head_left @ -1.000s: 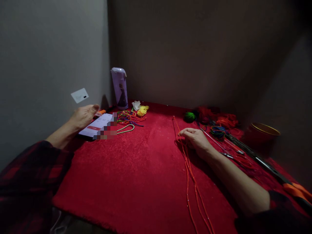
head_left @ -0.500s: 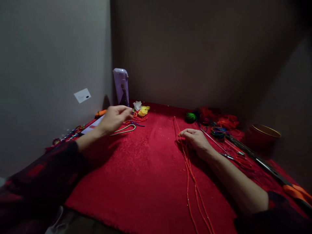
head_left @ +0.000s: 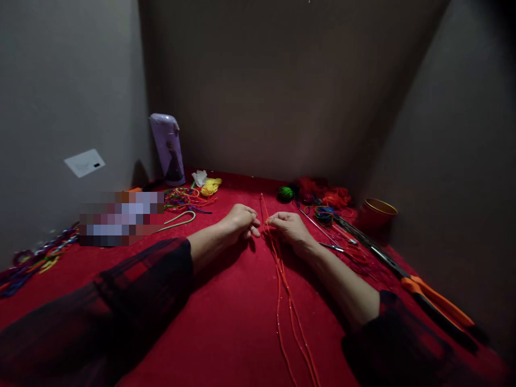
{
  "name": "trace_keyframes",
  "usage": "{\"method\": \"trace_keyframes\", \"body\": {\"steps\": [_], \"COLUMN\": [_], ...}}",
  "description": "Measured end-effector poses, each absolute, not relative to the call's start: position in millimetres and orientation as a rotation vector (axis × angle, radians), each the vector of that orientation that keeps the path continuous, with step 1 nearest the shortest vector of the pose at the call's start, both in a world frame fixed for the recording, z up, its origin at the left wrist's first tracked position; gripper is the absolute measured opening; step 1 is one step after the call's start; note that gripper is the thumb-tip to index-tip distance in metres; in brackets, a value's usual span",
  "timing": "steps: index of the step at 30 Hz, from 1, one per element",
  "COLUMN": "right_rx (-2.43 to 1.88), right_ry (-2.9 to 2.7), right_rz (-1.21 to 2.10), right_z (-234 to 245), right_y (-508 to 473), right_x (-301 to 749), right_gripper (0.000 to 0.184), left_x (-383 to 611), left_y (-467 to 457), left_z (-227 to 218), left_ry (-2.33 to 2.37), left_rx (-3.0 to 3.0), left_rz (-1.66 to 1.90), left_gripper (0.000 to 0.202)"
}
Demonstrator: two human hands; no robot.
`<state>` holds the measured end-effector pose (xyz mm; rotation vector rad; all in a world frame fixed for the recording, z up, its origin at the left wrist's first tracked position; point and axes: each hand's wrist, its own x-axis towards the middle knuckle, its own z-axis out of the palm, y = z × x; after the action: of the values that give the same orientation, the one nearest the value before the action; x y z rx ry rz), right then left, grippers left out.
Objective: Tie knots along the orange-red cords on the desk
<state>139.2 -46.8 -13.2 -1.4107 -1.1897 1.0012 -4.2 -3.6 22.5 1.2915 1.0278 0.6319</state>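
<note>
An orange cord [head_left: 285, 274] runs over the red cloth [head_left: 234, 322], its strands trailing toward the near edge. At its far end a small bright point, perhaps a pin, shows on the cloth. My right hand [head_left: 292, 228] is closed in a pinch on the cord just below that end. Close to the cord on its left side, my left hand [head_left: 242, 220] has its fingers loosely bent and a little apart, with nothing visible in them. Whether the left fingertips touch the cord, I cannot tell.
Right: a green yarn ball [head_left: 285, 193], red yarn [head_left: 336, 197], a red cup [head_left: 374, 215] and large orange-handled scissors [head_left: 439, 303]. Left: a purple case [head_left: 168, 150], yellow yarn [head_left: 211, 186], a pale green cord loop [head_left: 181, 219] and braided cords [head_left: 44, 258]. Walls enclose the back and sides.
My left hand has come from the left side, near the pale green loop, to beside the orange cord. My right hand still pinches the cord. The view has turned to the right.
</note>
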Motion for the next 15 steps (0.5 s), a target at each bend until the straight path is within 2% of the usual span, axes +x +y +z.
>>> {"method": "trace_keyframes", "body": {"steps": [7,10,15], "right_rx": [-1.393,-1.396,-1.378], "right_ry": [-1.24,-1.238,-1.23], "right_rz": [1.003,1.009,1.02], "right_z": [-14,-13,-15], "right_y": [-47,-48,-47], "right_x": [141,140,141], "right_gripper": [0.032,0.033,0.032], "left_x": [0,0,-19], "left_y": [-9,-6,-2], "left_z": [14,11,31], "left_ry": [0.831,0.887,0.868], "left_rx": [1.284,1.301,1.189], "left_rz": [0.519,0.593,0.662], "left_gripper": [0.013,0.011,0.018]}}
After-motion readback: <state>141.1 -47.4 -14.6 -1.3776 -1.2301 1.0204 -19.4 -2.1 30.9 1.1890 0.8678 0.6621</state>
